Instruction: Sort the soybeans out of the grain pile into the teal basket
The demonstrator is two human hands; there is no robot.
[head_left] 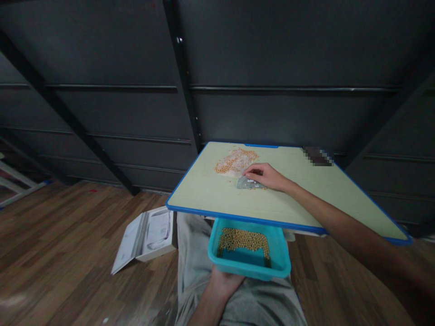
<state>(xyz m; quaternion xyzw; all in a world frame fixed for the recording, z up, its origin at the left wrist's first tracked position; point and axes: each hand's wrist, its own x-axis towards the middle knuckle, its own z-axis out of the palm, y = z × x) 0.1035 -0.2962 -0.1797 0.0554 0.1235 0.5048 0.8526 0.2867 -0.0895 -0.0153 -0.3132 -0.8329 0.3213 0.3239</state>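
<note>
My right hand (pixel 264 175) rests on the pale green tabletop (pixel 204 192), its fingers curled over a small grey flat piece (pixel 244 183) with a few white grains on it. Just beyond the fingers lies a pile of yellow beans mixed with white grains (pixel 235 161). My left hand (pixel 222 285) is under a turquoise plastic basket (pixel 249 265), holding it up below the table's blue front edge, above my lap. Yellow beans (pixel 243 239) cover the far half of the basket's floor.
An open white box (pixel 146 237) lies on the wooden floor left of my legs. A dark panelled wall with black metal braces rises right behind the table. A dark object (pixel 317 156) sits at the table's far right corner.
</note>
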